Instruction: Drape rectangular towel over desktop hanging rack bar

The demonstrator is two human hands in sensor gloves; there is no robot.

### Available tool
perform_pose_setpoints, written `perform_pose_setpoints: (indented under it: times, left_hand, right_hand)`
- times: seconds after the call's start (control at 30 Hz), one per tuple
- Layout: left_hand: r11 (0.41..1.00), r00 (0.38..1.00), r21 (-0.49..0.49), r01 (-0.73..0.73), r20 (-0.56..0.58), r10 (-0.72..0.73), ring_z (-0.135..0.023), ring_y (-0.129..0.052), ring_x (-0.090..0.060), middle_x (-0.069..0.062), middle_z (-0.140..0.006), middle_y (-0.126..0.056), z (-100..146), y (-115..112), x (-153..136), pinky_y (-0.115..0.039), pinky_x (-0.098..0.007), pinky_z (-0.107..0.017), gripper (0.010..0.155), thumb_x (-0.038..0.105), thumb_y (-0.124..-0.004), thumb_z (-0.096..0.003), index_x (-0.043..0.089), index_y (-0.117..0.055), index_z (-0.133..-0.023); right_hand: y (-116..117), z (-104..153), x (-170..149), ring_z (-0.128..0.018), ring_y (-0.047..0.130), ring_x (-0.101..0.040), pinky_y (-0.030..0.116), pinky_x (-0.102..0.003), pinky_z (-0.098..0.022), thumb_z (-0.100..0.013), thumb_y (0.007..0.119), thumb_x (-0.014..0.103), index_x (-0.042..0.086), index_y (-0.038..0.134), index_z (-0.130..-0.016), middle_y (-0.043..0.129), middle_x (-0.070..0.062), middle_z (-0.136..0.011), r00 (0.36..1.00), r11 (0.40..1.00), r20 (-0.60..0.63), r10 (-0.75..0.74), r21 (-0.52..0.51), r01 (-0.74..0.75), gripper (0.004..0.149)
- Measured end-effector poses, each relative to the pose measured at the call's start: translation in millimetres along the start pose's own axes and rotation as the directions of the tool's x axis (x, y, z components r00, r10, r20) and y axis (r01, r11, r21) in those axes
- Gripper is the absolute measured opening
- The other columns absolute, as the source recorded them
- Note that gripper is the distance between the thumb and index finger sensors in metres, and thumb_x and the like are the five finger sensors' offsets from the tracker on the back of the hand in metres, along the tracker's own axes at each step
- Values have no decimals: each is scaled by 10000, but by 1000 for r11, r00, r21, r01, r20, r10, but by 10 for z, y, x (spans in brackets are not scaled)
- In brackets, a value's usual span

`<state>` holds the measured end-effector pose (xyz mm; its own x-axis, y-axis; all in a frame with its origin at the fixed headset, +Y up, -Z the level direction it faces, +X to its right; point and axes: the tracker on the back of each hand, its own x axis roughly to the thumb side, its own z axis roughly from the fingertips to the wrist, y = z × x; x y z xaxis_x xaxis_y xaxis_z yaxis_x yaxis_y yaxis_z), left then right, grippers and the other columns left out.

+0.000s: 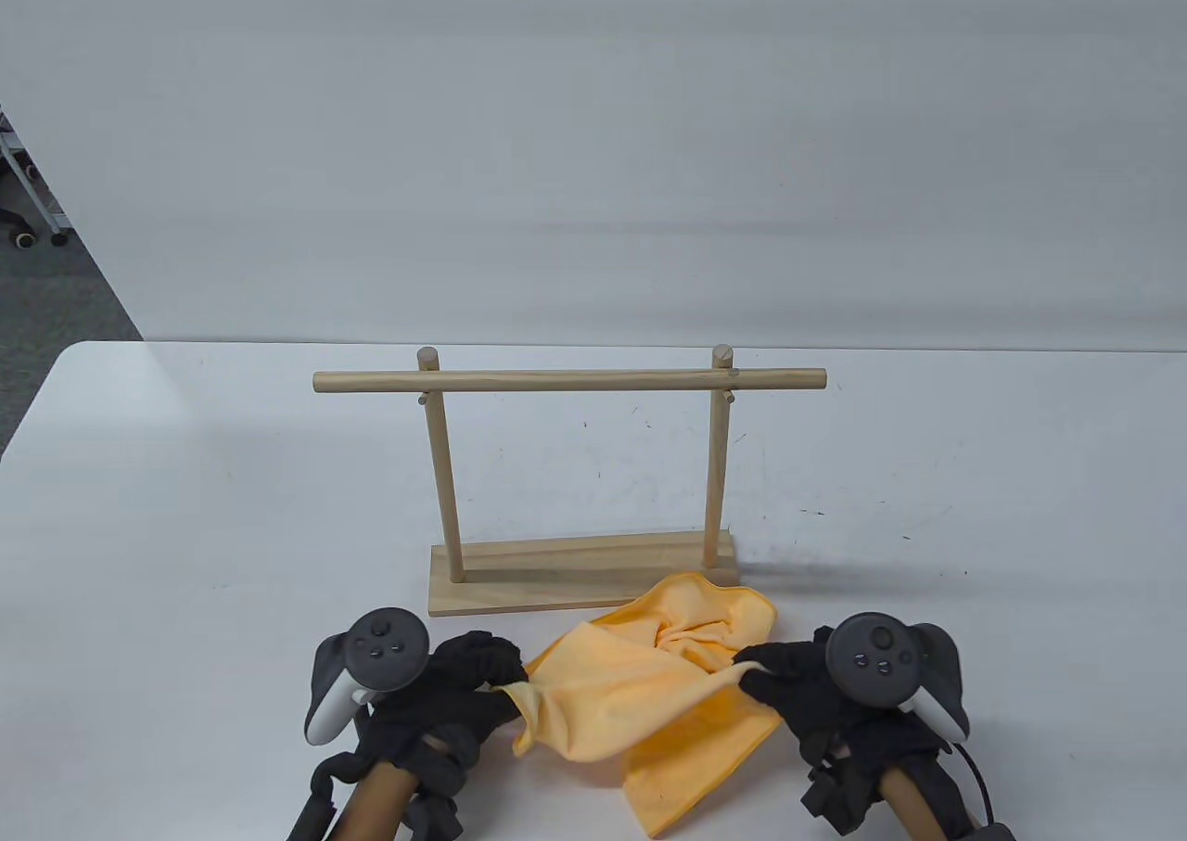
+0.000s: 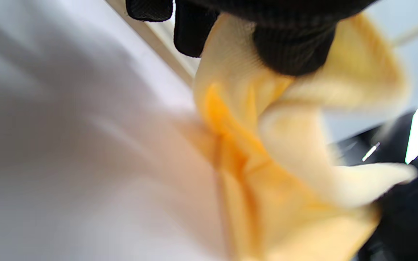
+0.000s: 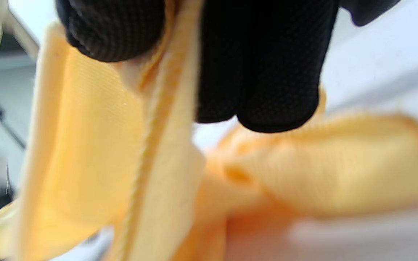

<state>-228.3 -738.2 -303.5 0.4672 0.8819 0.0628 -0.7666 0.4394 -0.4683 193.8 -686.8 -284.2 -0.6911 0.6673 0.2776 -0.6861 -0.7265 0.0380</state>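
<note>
A yellow rectangular towel (image 1: 649, 693) lies crumpled at the table's front, stretched between my hands. My left hand (image 1: 496, 683) pinches its left corner; the left wrist view shows the cloth (image 2: 267, 145) held in black gloved fingers (image 2: 289, 50). My right hand (image 1: 756, 674) pinches its right corner; the right wrist view shows the cloth (image 3: 103, 145) gripped between gloved fingers (image 3: 259, 72). The wooden rack (image 1: 575, 563) stands just behind the towel, its horizontal bar (image 1: 570, 380) bare. The towel's far fold touches the rack's base.
The white table (image 1: 185, 507) spreads to both sides of the rack. Its back edge runs behind the rack against a pale wall. Grey floor and chair wheels (image 1: 23, 238) show at the far left.
</note>
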Motion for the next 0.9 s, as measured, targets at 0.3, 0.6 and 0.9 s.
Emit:
perform_pose_setpoints:
  times: [0.3,0.6,0.9]
  left_hand:
    - [909,930,319,-269,331,159,-1155,-445,-466,-96,-1202,-523,370,488,418,-224,-837,-702,364,407,-756,-598,325,-772,-952]
    - [819,905,557,-139,407,-123,-1123,-512,-454,-89,-1145,-595,677,1003,1251,-281,-812,-725,355,493,-732,-599,292,-792,-886]
    - [660,904,750,-28,301,-304,-1144,-403,-445,-86,-1211,-403,786,1499,2021,-270,-788,-740,351,431,-734,-617,335,-750,-954]
  right_hand:
    - [-515,64,340,-551,1023,-285,520,-742,-588,-357,809,261,214,850,-743,1002,-33,-607,991,935,126,35,-355,12,391]
    - [-1180,-43,1232,-504,1020,-263,528,-731,-594,-348,823,304,221,871,-713,995,-23,-571,957,762,212,198,-647,-14,377]
    - [-1666,-417,1842,-506,1018,-258,538,-725,-593,-340,830,329,237,895,-685,998,-8,-556,942,625,98,320,-769,-132,363]
